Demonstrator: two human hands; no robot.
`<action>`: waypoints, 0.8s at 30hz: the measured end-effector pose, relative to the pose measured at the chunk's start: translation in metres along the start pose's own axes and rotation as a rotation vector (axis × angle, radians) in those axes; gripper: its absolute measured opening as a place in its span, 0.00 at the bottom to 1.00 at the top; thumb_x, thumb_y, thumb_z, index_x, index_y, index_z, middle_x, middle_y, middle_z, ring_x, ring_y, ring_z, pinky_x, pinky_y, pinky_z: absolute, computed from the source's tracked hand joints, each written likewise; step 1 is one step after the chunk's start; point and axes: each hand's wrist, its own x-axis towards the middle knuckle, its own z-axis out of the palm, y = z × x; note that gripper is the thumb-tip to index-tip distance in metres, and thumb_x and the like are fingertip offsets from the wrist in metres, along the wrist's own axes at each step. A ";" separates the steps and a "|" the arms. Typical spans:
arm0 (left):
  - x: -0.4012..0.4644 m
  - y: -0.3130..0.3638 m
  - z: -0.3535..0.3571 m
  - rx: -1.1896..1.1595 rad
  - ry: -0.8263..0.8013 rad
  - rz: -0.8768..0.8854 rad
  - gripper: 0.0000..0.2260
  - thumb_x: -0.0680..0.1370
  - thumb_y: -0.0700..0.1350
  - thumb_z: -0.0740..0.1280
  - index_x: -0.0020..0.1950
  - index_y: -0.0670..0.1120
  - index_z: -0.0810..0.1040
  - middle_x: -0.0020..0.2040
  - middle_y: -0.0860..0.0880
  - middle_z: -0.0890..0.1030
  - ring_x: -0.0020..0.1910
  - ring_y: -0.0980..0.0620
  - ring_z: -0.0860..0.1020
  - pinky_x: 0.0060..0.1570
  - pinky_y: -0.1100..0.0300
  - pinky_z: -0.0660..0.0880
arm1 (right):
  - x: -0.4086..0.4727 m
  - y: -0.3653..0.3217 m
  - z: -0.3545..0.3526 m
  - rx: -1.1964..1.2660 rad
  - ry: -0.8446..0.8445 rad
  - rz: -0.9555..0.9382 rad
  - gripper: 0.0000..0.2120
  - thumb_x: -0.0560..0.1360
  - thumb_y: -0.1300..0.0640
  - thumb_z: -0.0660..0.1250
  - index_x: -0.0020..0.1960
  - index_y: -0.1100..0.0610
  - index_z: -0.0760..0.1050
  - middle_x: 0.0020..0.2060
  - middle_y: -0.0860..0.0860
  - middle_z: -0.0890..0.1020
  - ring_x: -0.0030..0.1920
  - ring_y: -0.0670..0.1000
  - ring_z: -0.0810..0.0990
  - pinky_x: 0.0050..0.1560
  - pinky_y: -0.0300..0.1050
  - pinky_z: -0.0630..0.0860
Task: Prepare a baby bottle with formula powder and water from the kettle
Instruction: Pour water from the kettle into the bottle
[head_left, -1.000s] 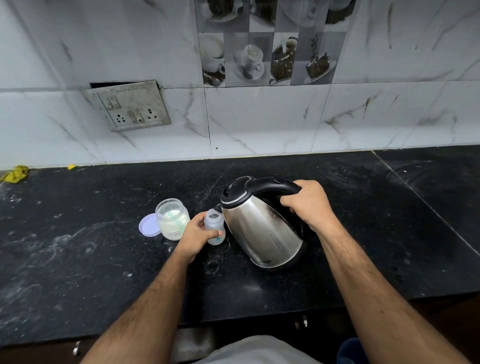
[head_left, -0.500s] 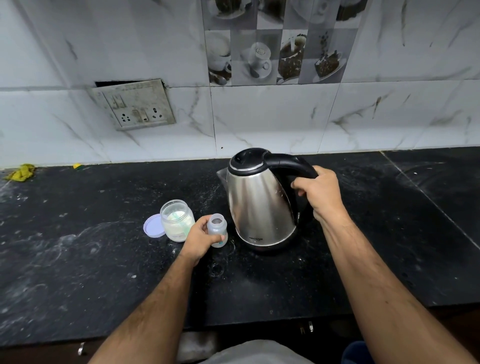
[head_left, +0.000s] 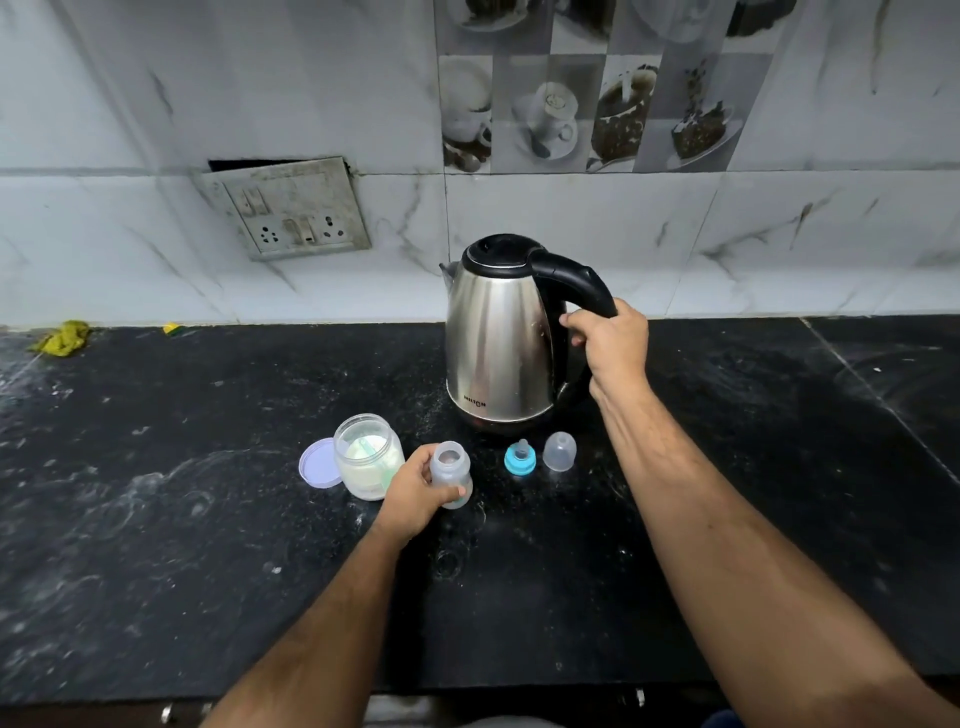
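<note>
The bottle (head_left: 451, 474) was held upright on the black counter (head_left: 208, 545), its mouth open and uncapped, with the fingers of the left hand (head_left: 415, 491) closed around its lower body. Just outside the back of those fingers, an open jar (head_left: 368, 456) of white powder was seen standing with its lilac lid (head_left: 318, 462) leaning beside it; on the thumb side, a little apart, the blue-ringed teat (head_left: 520, 457) and the clear cap (head_left: 559, 451) were set down. Beyond the fingertips the steel kettle (head_left: 498, 332) was seen standing upright on the counter, its spout turned away toward the wall. The fingers of the right hand (head_left: 608, 345) were curled loosely at the lower end of the black handle; whether the handle was still firmly gripped could not be told. Whether water was already in the bottle could not be made out. Several risks could be judged from this. The bottle is light and narrow, so it could be tipped if the left hand were shifted carelessly. The jar could be knocked by the back of the left hand and powder spilled. If the kettle were hot, the right wrist could be scalded against its steel side. The teat could be dirtied by the dusty counter.
</note>
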 end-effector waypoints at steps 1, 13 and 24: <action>0.001 -0.001 0.000 0.031 0.000 0.013 0.23 0.69 0.31 0.75 0.58 0.50 0.76 0.53 0.51 0.82 0.52 0.57 0.80 0.53 0.66 0.75 | 0.006 0.002 0.006 -0.002 -0.006 0.004 0.11 0.65 0.68 0.73 0.34 0.56 0.74 0.25 0.50 0.74 0.26 0.47 0.71 0.32 0.42 0.70; 0.007 -0.004 -0.002 0.112 -0.005 0.040 0.24 0.69 0.33 0.76 0.58 0.52 0.74 0.54 0.52 0.82 0.53 0.56 0.80 0.57 0.66 0.74 | 0.048 0.042 0.053 -0.061 -0.059 0.127 0.14 0.63 0.73 0.69 0.35 0.54 0.74 0.28 0.47 0.75 0.29 0.46 0.73 0.30 0.37 0.71; 0.016 -0.006 -0.006 0.081 -0.046 0.005 0.24 0.68 0.34 0.77 0.59 0.51 0.75 0.55 0.51 0.83 0.56 0.52 0.81 0.60 0.61 0.75 | 0.073 0.083 0.049 -0.050 -0.174 0.193 0.18 0.62 0.77 0.64 0.39 0.55 0.77 0.30 0.48 0.77 0.35 0.48 0.75 0.39 0.41 0.73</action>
